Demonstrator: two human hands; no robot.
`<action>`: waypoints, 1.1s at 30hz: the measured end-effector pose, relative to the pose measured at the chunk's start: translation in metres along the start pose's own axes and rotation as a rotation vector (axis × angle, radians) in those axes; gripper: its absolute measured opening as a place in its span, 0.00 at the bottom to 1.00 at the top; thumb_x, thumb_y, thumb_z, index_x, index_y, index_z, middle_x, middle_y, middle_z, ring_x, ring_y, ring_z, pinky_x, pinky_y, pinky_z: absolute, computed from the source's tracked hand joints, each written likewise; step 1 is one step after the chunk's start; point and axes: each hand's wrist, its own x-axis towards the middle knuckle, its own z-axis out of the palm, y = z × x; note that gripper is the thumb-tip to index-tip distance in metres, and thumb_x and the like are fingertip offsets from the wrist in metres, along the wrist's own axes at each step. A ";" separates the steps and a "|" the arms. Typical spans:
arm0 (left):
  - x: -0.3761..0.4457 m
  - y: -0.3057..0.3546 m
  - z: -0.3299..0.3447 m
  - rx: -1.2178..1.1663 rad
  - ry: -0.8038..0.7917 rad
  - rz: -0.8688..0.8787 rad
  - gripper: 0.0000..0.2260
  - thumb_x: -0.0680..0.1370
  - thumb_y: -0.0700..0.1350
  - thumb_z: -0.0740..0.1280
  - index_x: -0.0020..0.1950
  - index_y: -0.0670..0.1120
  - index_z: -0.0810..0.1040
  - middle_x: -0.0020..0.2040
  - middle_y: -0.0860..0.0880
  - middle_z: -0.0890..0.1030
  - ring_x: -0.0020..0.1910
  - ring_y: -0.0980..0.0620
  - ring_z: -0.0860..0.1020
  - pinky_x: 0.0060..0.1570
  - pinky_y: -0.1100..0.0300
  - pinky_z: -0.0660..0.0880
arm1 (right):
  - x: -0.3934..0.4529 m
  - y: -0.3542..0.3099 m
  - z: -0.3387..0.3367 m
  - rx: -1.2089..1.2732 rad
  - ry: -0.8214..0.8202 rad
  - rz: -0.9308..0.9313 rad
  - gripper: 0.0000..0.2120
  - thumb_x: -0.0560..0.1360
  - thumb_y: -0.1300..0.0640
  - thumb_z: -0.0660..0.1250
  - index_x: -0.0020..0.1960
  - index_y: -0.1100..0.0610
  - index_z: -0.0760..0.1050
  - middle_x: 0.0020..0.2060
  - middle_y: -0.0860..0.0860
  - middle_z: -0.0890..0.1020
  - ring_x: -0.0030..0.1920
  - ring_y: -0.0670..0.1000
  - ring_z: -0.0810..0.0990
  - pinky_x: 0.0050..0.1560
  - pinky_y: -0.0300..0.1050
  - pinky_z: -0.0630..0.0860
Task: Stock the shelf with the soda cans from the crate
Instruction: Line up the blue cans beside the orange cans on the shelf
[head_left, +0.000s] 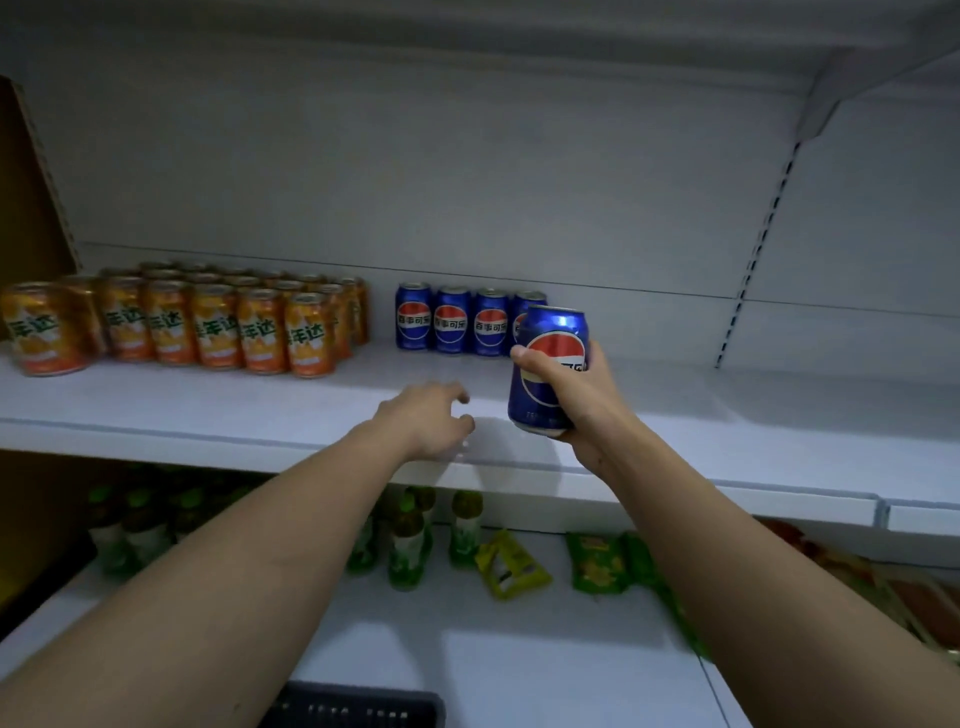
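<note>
My right hand (576, 397) grips a blue cola can (545, 364) upright, just above the front of the white shelf (208, 415). Behind it, a row of blue cola cans (452, 321) stands near the shelf's back; the rightmost one is partly hidden by the held can. Several orange soda cans (218, 325) fill the shelf's left part. My left hand (428, 421) hovers over the shelf's front edge, left of the held can, fingers loosely curled and holding nothing. A dark crate (358, 706) shows at the bottom edge.
A lower shelf (493, 649) carries green bottles (410, 540) and green and yellow snack packets (511, 564). A cardboard box (31, 182) stands at the far left. A slotted upright (753, 260) and bracket mark the bay's right side.
</note>
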 end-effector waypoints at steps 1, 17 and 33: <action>0.012 0.002 0.008 0.008 -0.017 -0.003 0.21 0.80 0.58 0.60 0.72 0.56 0.68 0.70 0.48 0.71 0.66 0.46 0.71 0.64 0.44 0.70 | 0.012 0.006 -0.005 0.000 0.014 -0.002 0.31 0.67 0.52 0.80 0.64 0.45 0.67 0.55 0.48 0.78 0.55 0.52 0.78 0.55 0.58 0.80; 0.081 0.006 0.056 0.109 0.046 0.053 0.23 0.80 0.63 0.47 0.76 0.64 0.56 0.77 0.59 0.57 0.76 0.54 0.55 0.72 0.37 0.47 | 0.247 0.068 -0.031 -0.060 0.402 -0.278 0.37 0.65 0.53 0.80 0.67 0.55 0.66 0.60 0.55 0.75 0.56 0.54 0.79 0.54 0.50 0.81; 0.078 0.006 0.057 0.084 0.054 0.054 0.23 0.80 0.63 0.47 0.76 0.64 0.56 0.76 0.60 0.57 0.75 0.56 0.54 0.73 0.37 0.46 | 0.255 0.091 -0.045 -0.390 0.368 -0.384 0.29 0.74 0.64 0.71 0.72 0.58 0.66 0.63 0.51 0.73 0.57 0.44 0.71 0.47 0.25 0.68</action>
